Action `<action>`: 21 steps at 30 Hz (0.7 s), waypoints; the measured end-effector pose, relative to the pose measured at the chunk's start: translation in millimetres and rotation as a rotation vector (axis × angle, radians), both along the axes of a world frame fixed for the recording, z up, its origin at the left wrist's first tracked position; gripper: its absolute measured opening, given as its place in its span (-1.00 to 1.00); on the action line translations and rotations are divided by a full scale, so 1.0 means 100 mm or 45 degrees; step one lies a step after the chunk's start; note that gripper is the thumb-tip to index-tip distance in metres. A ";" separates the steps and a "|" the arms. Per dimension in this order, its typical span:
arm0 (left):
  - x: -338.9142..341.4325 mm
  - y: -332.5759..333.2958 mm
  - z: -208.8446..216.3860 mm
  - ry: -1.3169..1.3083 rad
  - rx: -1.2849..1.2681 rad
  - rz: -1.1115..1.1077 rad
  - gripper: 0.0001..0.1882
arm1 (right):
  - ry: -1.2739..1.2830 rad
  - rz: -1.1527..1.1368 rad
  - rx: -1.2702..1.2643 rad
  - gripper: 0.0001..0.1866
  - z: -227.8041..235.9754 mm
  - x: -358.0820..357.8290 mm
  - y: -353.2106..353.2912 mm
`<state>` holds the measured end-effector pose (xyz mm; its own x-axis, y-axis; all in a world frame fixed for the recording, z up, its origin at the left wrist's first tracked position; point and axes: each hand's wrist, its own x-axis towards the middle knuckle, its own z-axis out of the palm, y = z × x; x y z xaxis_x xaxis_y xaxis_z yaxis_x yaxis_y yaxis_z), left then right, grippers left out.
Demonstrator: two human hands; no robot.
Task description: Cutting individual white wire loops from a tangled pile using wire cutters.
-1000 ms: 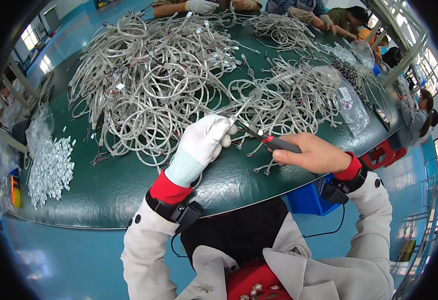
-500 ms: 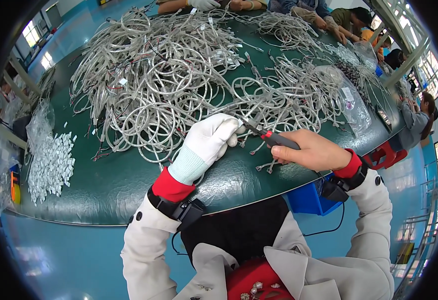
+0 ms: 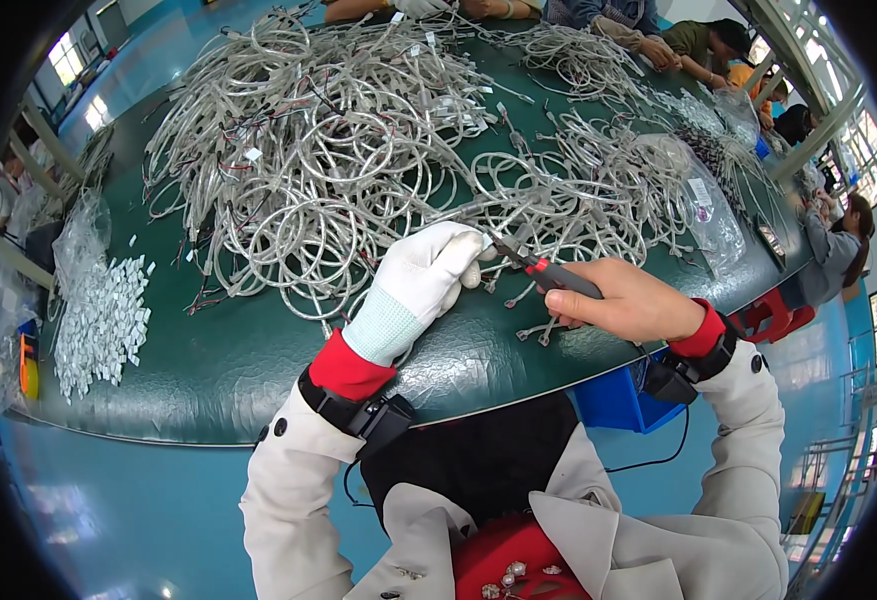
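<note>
My left hand (image 3: 420,275), in a white knit glove, is closed in a pinch on a small white connector (image 3: 486,241) at its fingertips. A stretch of cable appears below that wrist, and I cannot tell whether it joins this piece. My bare right hand (image 3: 618,298) wraps round a pair of pliers (image 3: 565,279) with dark grey and red handles. Their narrow jaws point left and meet the white piece, or stop just short of it. Just beyond both hands lies a loose heap of clear-sheathed silver cables (image 3: 568,200), and a few cable ends (image 3: 536,332) stick out below my right hand.
A larger tangle of silver cables (image 3: 298,150) covers the green table (image 3: 228,385). Small white connectors (image 3: 103,320) are piled at left beside plastic bags. A clear bag (image 3: 706,215) lies at right. Below the edge is a blue bin (image 3: 623,400). Other people work along the far side.
Both hands keep their grips and nearly the same places. The scene has shifted slightly in the picture, and a person's hands at the far side have moved.
</note>
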<state>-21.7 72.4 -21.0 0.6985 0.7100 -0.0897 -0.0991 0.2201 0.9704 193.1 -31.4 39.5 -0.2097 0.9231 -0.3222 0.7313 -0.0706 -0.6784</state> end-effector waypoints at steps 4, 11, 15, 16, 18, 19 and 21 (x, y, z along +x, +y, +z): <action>0.00 0.00 0.00 -0.014 -0.025 0.008 -0.70 | -0.032 0.003 -0.020 -0.57 0.06 -0.04 0.00; 0.01 0.00 -0.02 -0.019 0.010 0.030 -0.71 | -0.123 -0.002 0.003 -0.57 0.09 -0.08 0.00; 0.01 -0.01 -0.01 -0.001 0.001 0.041 -0.71 | -0.079 0.003 -0.005 -0.58 0.07 -0.07 0.01; 0.01 -0.01 -0.02 -0.012 -0.009 0.038 -0.71 | -0.079 0.002 -0.004 -0.58 0.07 -0.07 0.01; 0.01 -0.01 -0.03 -0.034 -0.030 0.034 -0.71 | -0.057 0.005 0.009 -0.57 0.05 -0.06 0.00; 0.01 -0.01 -0.03 -0.035 -0.029 0.034 -0.71 | -0.045 0.006 0.016 -0.57 0.05 -0.06 0.00; 0.01 0.00 -0.03 -0.031 -0.035 0.031 -0.71 | -0.057 -0.002 0.017 -0.57 0.03 -0.07 0.00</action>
<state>-20.5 72.1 -24.1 0.6831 0.7244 -0.0929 -0.1280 0.2440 0.9613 186.5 -31.4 42.8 -0.1942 0.9276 -0.3190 0.7608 -0.0628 -0.6460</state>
